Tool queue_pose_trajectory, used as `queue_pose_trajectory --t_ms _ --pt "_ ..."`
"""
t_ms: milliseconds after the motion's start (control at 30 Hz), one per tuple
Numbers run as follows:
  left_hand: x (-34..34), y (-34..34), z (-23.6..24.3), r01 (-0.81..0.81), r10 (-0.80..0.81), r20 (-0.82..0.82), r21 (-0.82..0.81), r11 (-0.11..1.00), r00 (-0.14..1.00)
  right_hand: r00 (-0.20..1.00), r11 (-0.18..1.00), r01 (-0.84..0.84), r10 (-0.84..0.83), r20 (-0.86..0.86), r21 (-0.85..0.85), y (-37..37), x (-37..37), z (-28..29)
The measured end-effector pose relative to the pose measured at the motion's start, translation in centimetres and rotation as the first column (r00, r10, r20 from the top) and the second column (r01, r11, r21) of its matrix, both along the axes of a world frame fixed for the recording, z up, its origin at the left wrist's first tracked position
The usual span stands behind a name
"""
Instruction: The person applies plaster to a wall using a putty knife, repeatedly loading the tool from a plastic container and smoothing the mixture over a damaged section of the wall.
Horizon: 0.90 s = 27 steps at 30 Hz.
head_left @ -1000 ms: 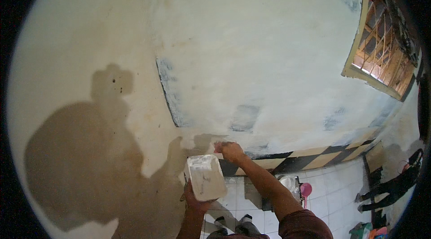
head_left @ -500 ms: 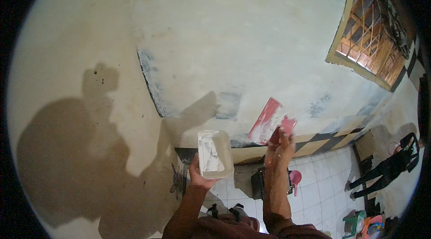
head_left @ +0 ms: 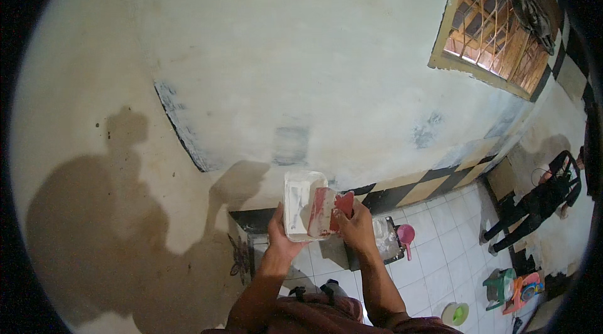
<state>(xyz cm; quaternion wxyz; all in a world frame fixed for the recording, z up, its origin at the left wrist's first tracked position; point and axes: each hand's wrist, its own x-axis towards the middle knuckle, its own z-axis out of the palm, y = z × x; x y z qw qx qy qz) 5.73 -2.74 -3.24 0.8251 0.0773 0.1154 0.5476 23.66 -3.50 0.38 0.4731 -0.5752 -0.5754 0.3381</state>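
Note:
My left hand [head_left: 282, 235] grips a white rectangular plastic tub [head_left: 291, 201] by its lower left side. White putty coats the tub's inside. In my right hand [head_left: 355, 226] is a red scraper [head_left: 321, 210], its wide blade smeared with white putty. The blade lies over the right part of the tub's opening; whether it touches the putty I cannot tell. Ahead stands a pale wall [head_left: 301, 64] with grey-blue patches, one of them [head_left: 291, 145] just above the tub.
Black and tan checks run along the wall's foot. A pink dipper [head_left: 406, 233] lies beside a dark-edged box [head_left: 389, 240] on the white tiled floor [head_left: 440, 233]. Farther right are a person in dark clothes [head_left: 531, 205], a green stool [head_left: 498, 288] and a barred window [head_left: 496, 26].
My right hand has brought the scraper down and left from near the wall to over the tub. The view has shifted, so the wall and window appear farther left.

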Motion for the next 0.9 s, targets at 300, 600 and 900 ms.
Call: queue_pose_trajectory --t_ms 300,600,900 --pt "2.6 2.0 1.4 -0.002 0.003 -0.04 0.031 1.0 0.999 0.984 0.996 0.079 -0.086 0.157 0.052 1.7 2.8 2.1" --pt "6.3 5.1 0.4 -0.072 0.072 -0.112 0.002 0.997 0.991 0.978 0.996 0.09 -0.093 0.186 0.023 3.8 6.3 2.6" --pt "10.3 6.1 1.0 -0.081 0.072 -0.212 -0.035 0.996 0.975 0.988 0.995 0.057 -0.067 0.138 0.08 5.9 10.0 0.9"
